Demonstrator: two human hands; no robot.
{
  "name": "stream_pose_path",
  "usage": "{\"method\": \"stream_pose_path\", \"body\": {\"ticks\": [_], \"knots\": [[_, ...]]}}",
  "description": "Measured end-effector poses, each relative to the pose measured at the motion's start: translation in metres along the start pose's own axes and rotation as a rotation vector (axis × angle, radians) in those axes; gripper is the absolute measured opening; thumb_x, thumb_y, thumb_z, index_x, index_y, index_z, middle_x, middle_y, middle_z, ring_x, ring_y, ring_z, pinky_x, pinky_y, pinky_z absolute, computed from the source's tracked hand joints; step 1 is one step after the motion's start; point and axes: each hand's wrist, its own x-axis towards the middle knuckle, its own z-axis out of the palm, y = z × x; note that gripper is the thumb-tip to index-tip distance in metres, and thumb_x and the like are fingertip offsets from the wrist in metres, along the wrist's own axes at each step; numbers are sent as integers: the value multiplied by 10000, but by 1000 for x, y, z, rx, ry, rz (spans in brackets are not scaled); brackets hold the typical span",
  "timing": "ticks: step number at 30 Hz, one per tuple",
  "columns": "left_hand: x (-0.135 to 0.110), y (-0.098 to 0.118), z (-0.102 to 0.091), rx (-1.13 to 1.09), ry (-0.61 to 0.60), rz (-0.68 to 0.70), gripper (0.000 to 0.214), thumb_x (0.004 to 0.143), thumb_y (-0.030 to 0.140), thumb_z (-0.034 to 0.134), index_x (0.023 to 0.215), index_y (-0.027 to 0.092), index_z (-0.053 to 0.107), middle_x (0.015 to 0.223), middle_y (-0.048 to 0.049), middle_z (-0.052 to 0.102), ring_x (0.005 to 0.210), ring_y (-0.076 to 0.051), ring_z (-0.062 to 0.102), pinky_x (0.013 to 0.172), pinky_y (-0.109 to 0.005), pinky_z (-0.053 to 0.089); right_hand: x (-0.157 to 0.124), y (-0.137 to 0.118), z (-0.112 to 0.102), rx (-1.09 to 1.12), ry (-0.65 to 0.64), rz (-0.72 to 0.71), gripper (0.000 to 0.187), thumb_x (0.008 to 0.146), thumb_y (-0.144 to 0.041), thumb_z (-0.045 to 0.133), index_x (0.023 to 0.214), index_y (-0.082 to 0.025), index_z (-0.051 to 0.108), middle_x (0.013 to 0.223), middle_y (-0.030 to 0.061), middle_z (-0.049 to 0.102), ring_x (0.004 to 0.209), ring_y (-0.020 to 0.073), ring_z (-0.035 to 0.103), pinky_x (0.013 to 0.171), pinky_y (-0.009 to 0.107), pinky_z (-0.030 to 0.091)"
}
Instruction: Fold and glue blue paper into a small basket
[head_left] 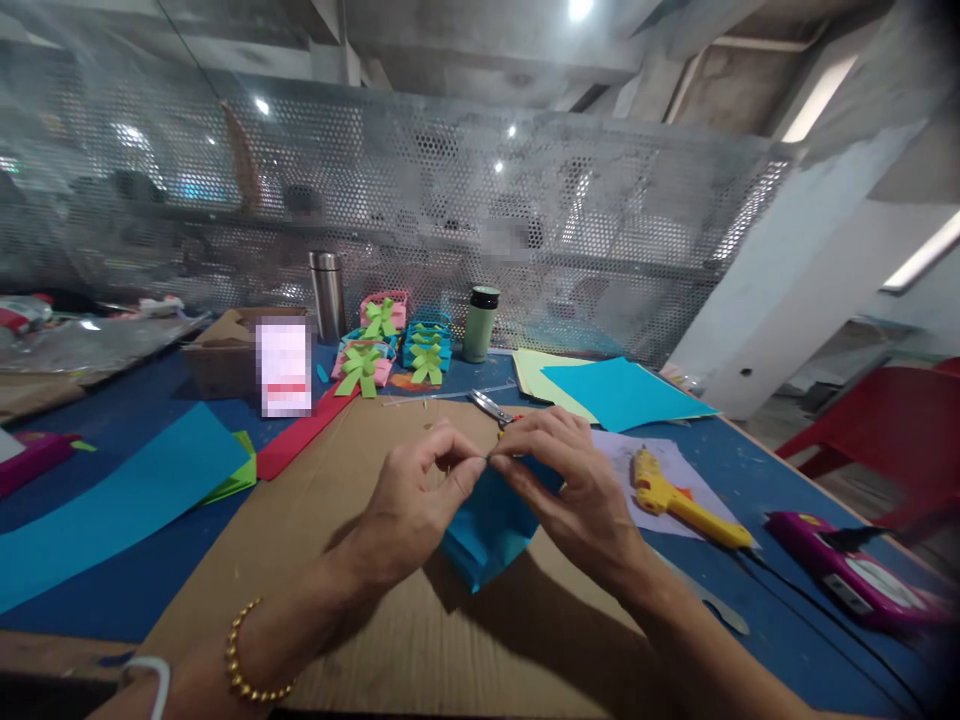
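Observation:
A folded piece of blue paper (491,530) hangs between my hands, over a brown cardboard sheet (337,640). My left hand (420,490) pinches its top edge between thumb and index finger. Right beside that pinch, my right hand (562,465) closes its thumb and fingers on the same edge; the fingertips nearly meet. Part of the paper is hidden behind my right hand. Scissors (491,405) lie just beyond the hands, their handles partly covered by my right fingers. A yellow glue gun (675,505) rests on a pale purple sheet (611,450) to the right.
At the back stand small pink baskets (382,318) and blue baskets (426,350) with green bows, a steel flask (327,300) and a green tumbler (480,325). Blue sheets (622,390) lie back right. A purple power strip (847,570) with a cord sits at right; a cardboard box (217,360) is left.

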Motion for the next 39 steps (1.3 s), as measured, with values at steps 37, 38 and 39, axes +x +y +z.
{"method": "stream_pose_path", "body": {"ticks": [37,38,39], "knots": [[7,-11,-3,-602,-80,-572,315,670,377,863,862,145,771,757,-42,725,607,-123,620,582,-235,489,-2,0,-14,213,122,216,224,997,-338,500,973,-225,692,966,38,699,925,188,633,847,342,474],[8,-11,-4,-609,-61,-600,336,656,378,872,872,141,771,768,-51,734,612,-132,635,586,-241,500,-2,4,-22,212,176,242,225,994,-351,505,998,-231,695,988,37,704,941,191,640,849,340,481],[9,-12,-5,-608,-49,-624,356,641,378,881,876,136,769,774,-59,742,615,-141,647,586,-247,509,-3,10,-31,185,239,266,215,981,-363,528,993,-234,699,984,34,706,942,195,644,856,341,483]]}}
